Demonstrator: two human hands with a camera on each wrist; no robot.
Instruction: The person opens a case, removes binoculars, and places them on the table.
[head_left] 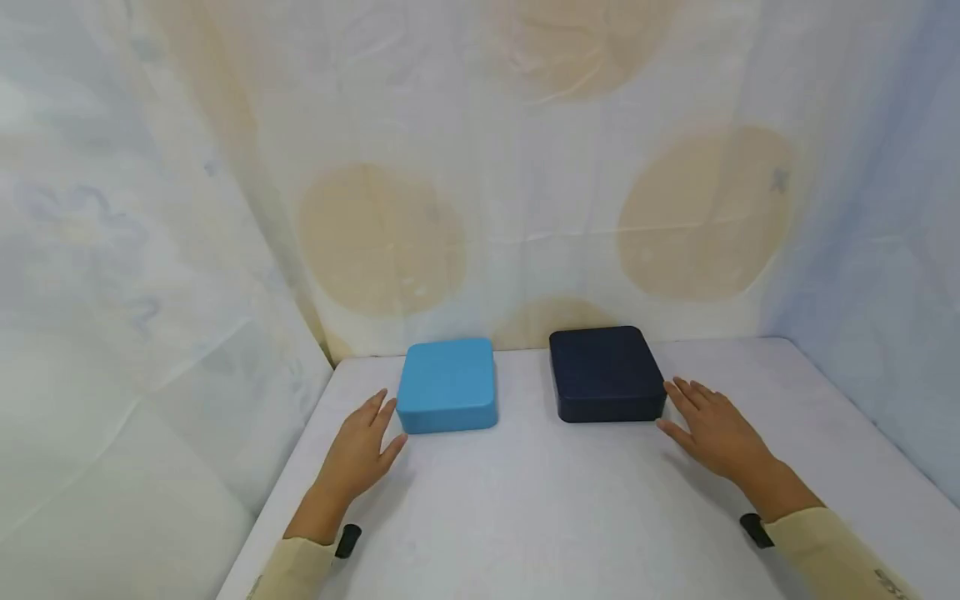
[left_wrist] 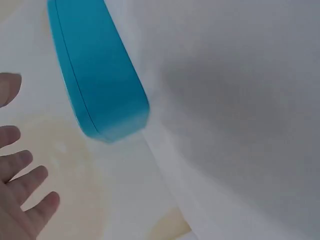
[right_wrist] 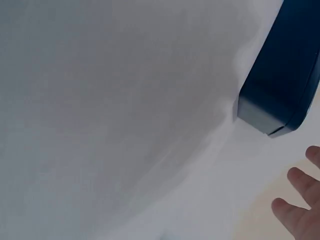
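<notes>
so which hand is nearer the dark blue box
Right. The right hand lies open beside the dark blue box, at its near right corner; the left hand is by the light blue box.

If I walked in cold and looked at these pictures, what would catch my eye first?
Two flat square boxes sit side by side at the back of the white table: a light blue box on the left and a dark navy box on the right. An open left hand and right hand lie flat beside their outer corners.

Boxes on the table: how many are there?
2. The light blue box lies on the table beside the left hand; the dark blue box lies beside the right hand.
</notes>
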